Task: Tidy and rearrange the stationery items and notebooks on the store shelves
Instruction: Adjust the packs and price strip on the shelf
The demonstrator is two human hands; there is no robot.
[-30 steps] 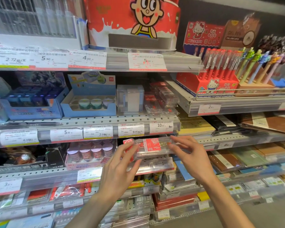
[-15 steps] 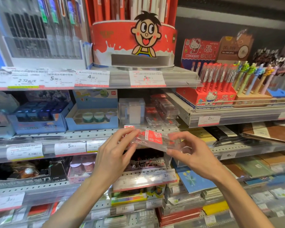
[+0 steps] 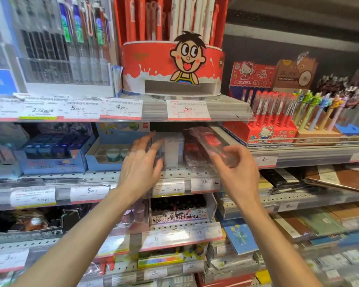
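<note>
My right hand (image 3: 235,172) grips a clear plastic pack with a red label (image 3: 210,142), tilted and pointing up-left toward the second shelf. It hovers over a stack of similar clear red-labelled packs (image 3: 192,154) on that shelf. My left hand (image 3: 141,162) is off the pack, fingers spread and blurred, in front of a clear plastic box (image 3: 172,150) just left of the stack. The shelf's front edge (image 3: 104,179) carries price tags.
A blue tray of small round pots (image 3: 112,154) stands left of the clear box. A red cartoon pen display (image 3: 172,67) sits on the shelf above. Red Hello Kitty pen stands (image 3: 263,127) and notebooks (image 3: 340,181) fill the shelves to the right.
Both hands lifted the pack from the lower shelf level up to the second shelf. My left hand has let go; my right hand alone now carries it, turned end-on toward the stack.
</note>
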